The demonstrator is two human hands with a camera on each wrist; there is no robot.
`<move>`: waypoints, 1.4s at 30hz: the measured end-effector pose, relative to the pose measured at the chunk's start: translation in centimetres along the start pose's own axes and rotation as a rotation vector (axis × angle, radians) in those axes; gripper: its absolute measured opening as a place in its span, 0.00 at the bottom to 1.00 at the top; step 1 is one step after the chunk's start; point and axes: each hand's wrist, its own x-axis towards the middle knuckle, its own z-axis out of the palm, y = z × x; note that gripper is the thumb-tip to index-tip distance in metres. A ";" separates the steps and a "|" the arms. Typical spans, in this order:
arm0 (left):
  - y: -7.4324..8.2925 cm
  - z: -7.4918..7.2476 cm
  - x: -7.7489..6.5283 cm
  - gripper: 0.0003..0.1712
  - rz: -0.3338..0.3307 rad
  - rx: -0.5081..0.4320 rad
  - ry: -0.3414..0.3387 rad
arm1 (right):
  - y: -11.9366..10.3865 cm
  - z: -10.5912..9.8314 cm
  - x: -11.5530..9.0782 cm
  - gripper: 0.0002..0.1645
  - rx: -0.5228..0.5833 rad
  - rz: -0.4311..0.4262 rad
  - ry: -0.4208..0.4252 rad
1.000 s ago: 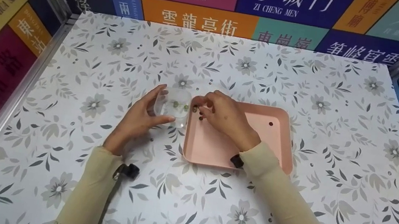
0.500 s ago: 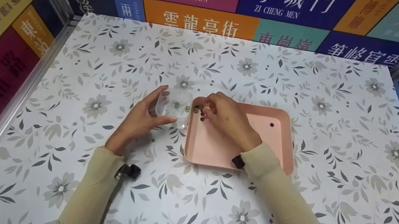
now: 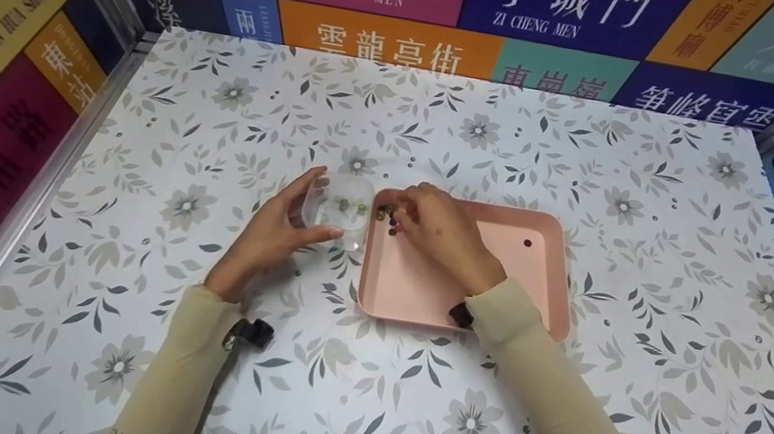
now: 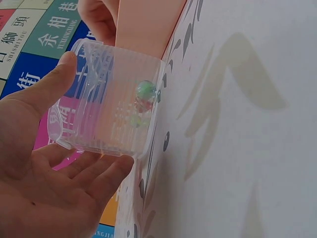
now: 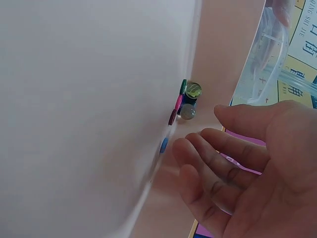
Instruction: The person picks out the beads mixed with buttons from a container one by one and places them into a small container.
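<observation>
A nudge from the right hand (image 3: 441, 234), fingers apart, might roll round marbles (image 5: 193, 90) across the tray (image 3: 415, 285), the left hand (image 3: 266, 226) gripping the clear container (image 4: 116, 101) beside it

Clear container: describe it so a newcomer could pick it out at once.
In the head view, a pink tray sits on the flower-patterned table. Just left of it is the clear container, held in the left hand. It is a see-through box with marbles inside, unlike the wider, shallower, opaque tray.
</observation>
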 end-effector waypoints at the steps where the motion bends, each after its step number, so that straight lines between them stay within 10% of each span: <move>1: 0.0 0.0 0.0 0.60 0.000 0.005 -0.001 | 0.0 0.0 0.0 0.15 -0.004 0.000 -0.001; 19: 0.0 0.1 -0.1 0.60 -0.005 -0.005 -0.007 | 0.5 0.7 0.0 0.27 -0.001 -0.110 -0.003; 42: -0.2 -0.2 -0.1 0.59 0.026 -0.017 -0.026 | 0.8 1.2 0.5 0.17 -0.009 -0.263 0.013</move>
